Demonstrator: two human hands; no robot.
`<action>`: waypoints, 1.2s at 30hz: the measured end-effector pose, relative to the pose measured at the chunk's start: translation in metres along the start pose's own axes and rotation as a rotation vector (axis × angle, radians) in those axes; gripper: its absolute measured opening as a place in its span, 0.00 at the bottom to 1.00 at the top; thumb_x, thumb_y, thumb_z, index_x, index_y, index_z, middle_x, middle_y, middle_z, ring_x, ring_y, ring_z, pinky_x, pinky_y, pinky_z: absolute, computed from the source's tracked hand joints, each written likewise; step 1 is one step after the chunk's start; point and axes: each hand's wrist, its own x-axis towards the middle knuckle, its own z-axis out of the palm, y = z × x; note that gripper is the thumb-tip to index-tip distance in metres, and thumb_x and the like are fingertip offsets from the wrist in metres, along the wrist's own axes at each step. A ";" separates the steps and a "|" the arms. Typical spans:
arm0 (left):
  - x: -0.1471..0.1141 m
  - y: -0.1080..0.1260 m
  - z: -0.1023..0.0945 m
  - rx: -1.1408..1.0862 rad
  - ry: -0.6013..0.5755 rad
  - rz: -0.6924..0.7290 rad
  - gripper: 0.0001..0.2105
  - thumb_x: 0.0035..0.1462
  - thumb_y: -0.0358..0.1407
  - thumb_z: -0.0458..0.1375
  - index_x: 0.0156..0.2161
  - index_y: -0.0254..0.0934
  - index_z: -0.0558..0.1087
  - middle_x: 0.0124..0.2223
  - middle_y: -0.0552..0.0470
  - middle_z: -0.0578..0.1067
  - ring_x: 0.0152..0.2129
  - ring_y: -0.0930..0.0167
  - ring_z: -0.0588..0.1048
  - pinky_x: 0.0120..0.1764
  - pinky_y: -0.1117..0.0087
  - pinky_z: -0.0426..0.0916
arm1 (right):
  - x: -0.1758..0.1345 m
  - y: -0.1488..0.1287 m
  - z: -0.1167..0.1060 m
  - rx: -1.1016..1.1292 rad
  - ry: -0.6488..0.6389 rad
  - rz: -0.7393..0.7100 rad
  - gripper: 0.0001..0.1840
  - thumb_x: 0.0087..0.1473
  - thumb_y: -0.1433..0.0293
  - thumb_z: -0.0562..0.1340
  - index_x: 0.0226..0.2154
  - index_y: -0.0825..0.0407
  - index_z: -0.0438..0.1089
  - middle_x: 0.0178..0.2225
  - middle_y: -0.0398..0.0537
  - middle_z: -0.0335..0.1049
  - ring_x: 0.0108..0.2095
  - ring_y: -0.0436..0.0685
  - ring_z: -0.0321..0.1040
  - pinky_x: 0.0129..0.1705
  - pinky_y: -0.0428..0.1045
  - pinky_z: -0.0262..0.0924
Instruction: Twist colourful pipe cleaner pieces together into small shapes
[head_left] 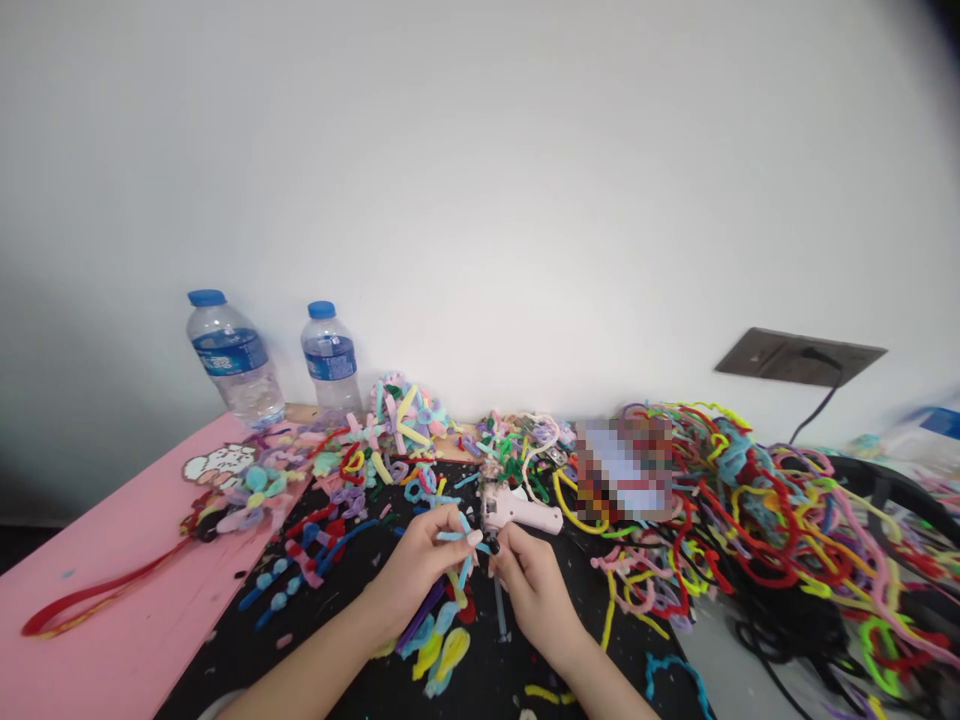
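Note:
My left hand (424,560) is closed in a pinch on a light blue pipe cleaner (465,565), which is bent into several strands. The fingertips of my right hand (531,585) are pressed together at the right end of the same piece. Just beyond the hands lies a pale pink glue gun (529,512), its handle toward the right. A clear stick (502,610) lies on the black mat (337,640) between my forearms. Near my left wrist are yellow and blue fuzzy loops (442,655) and a purple pipe cleaner (421,615).
Two water bottles (236,365) stand against the wall at left. A pink board (112,540) holds a red strap (97,595) and a fuzzy flower bunch (259,495). Tangled pipe cleaners (757,500) heap up at right, beside black cables (795,620). A wall socket (799,357) has a plug.

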 end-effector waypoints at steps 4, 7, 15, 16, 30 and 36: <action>0.000 0.004 0.002 -0.035 -0.020 -0.019 0.12 0.50 0.42 0.59 0.26 0.36 0.64 0.21 0.57 0.68 0.19 0.75 0.66 0.27 0.76 0.61 | 0.001 0.002 0.001 0.069 -0.001 0.035 0.16 0.59 0.66 0.50 0.21 0.52 0.57 0.19 0.39 0.53 0.21 0.48 0.49 0.23 0.44 0.45; -0.001 0.006 0.003 -0.039 -0.037 -0.025 0.12 0.51 0.42 0.58 0.28 0.35 0.66 0.22 0.56 0.69 0.21 0.74 0.68 0.28 0.74 0.63 | 0.002 0.002 0.001 0.089 -0.002 0.042 0.16 0.59 0.66 0.50 0.21 0.52 0.57 0.19 0.39 0.55 0.21 0.47 0.50 0.24 0.44 0.45; -0.002 0.009 0.001 0.208 -0.028 0.002 0.12 0.49 0.43 0.59 0.26 0.35 0.66 0.20 0.57 0.67 0.17 0.74 0.67 0.23 0.75 0.61 | 0.002 0.003 0.006 0.211 -0.072 0.123 0.10 0.54 0.64 0.57 0.26 0.52 0.59 0.19 0.38 0.59 0.19 0.47 0.51 0.22 0.44 0.45; -0.002 0.008 0.000 0.210 -0.029 0.001 0.12 0.49 0.43 0.59 0.26 0.35 0.66 0.20 0.57 0.68 0.17 0.74 0.67 0.23 0.75 0.61 | 0.003 0.003 0.007 0.253 -0.074 0.154 0.11 0.53 0.63 0.58 0.26 0.52 0.59 0.18 0.38 0.59 0.18 0.46 0.50 0.21 0.44 0.44; 0.001 0.008 -0.008 -0.371 -0.216 -0.209 0.12 0.50 0.40 0.60 0.32 0.30 0.74 0.30 0.46 0.74 0.27 0.69 0.73 0.30 0.69 0.69 | 0.008 0.002 -0.002 0.434 0.025 0.231 0.18 0.50 0.57 0.60 0.21 0.53 0.59 0.14 0.35 0.53 0.16 0.45 0.47 0.19 0.43 0.41; 0.001 0.003 -0.007 -0.136 -0.145 -0.184 0.12 0.46 0.39 0.64 0.26 0.30 0.72 0.22 0.52 0.72 0.16 0.75 0.71 0.23 0.74 0.67 | 0.006 0.002 0.001 0.382 -0.004 0.213 0.16 0.51 0.59 0.60 0.22 0.53 0.61 0.15 0.36 0.55 0.16 0.46 0.49 0.20 0.44 0.44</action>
